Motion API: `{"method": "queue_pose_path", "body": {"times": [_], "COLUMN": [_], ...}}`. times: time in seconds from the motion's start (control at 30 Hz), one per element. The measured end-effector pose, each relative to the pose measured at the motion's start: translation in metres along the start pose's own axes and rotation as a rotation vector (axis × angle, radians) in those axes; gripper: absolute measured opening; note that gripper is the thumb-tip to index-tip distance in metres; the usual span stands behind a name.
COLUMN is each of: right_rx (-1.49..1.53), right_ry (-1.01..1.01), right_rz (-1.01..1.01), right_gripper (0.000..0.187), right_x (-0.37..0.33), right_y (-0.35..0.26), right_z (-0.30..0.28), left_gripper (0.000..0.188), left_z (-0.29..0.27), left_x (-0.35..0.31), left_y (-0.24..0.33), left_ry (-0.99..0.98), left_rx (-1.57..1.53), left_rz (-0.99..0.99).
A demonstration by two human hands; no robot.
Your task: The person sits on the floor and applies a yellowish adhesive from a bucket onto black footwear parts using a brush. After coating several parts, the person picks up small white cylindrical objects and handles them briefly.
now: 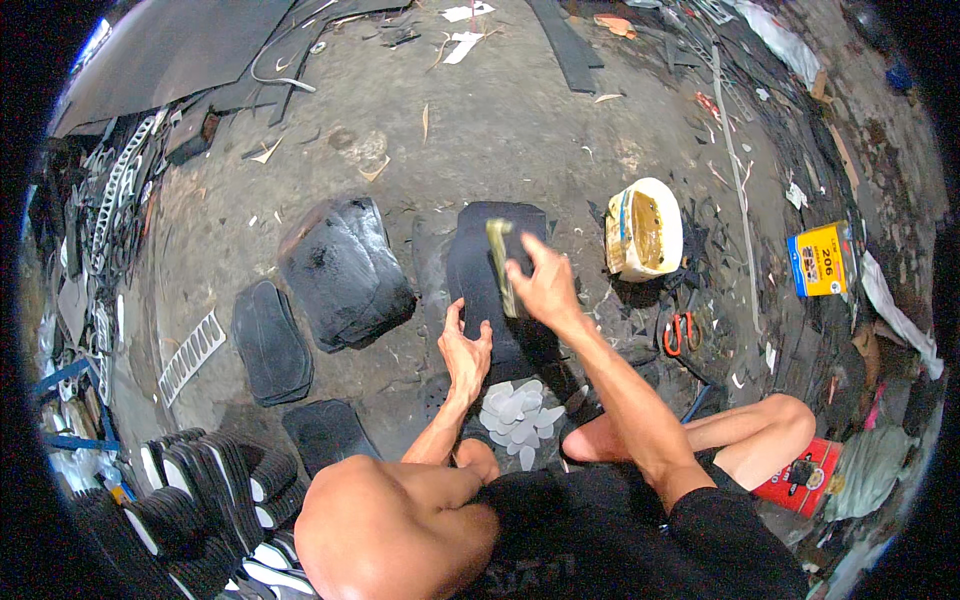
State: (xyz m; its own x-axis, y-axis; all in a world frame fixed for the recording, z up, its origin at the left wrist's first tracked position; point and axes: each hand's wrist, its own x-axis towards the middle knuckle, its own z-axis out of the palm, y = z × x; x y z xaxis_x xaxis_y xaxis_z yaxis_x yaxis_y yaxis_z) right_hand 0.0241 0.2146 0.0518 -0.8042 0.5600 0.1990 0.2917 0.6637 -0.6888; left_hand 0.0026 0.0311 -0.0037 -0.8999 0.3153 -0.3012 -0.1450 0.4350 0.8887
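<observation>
My right hand (548, 285) is over a dark sheet (530, 350), with its thumb and finger at a long yellowish-green strip-like tool (502, 262). Motion blur hides the tool's exact kind and its grip is only partly visible. My left hand (465, 355) rests at the near left edge of the sheet, fingers apart and holding nothing. A small heap of whitish oval pieces (520, 415) lies between the sheet and my legs. To the right of the sheet stands a white tub (672, 235) with brownish-yellow glue-like paste inside.
A black wrapped block (350, 270) and dark sole-shaped sheets (270, 340) lie left. Stacked black-and-white soles (215, 475) fill the lower left. Orange-handled scissors (681, 333) and a yellow-and-blue tin (820, 260) are on the right. Scraps line both sides of the floor.
</observation>
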Motion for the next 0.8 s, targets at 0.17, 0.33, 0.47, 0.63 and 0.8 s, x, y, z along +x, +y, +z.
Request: {"method": "queue_pose_path", "body": {"times": [0.17, 0.33, 0.47, 0.63, 0.8], "right_rx": [-0.191, -0.234, -0.233, -0.092, -0.288], "right_ry": [-0.008, -0.109, -0.399, -0.421, -0.309], "right_rz": [0.226, 0.203, -0.251, -0.493, -0.357], "right_gripper": [0.046, 0.037, 0.039, 0.04, 0.04], "right_x": [-0.023, 0.039, 0.052, 0.038, 0.054], "right_y": [0.023, 0.02, -0.01, -0.01, 0.016], "right_z": [0.013, 0.022, 0.063, 0.056, 0.026], "left_gripper": [0.059, 0.052, 0.05, 0.05, 0.053], "left_z": [-0.006, 0.006, 0.006, -0.006, -0.02], "left_x": [-0.009, -0.008, -0.006, -0.004, -0.021], "left_y": [0.0, -0.024, -0.015, -0.003, 0.002], "left_ry": [0.054, 0.136, 0.099, 0.062, 0.084], "left_rx": [0.043, 0.074, 0.124, 0.002, -0.186], "left_rz": [-0.01, 0.215, 0.169, 0.01, -0.142]}}
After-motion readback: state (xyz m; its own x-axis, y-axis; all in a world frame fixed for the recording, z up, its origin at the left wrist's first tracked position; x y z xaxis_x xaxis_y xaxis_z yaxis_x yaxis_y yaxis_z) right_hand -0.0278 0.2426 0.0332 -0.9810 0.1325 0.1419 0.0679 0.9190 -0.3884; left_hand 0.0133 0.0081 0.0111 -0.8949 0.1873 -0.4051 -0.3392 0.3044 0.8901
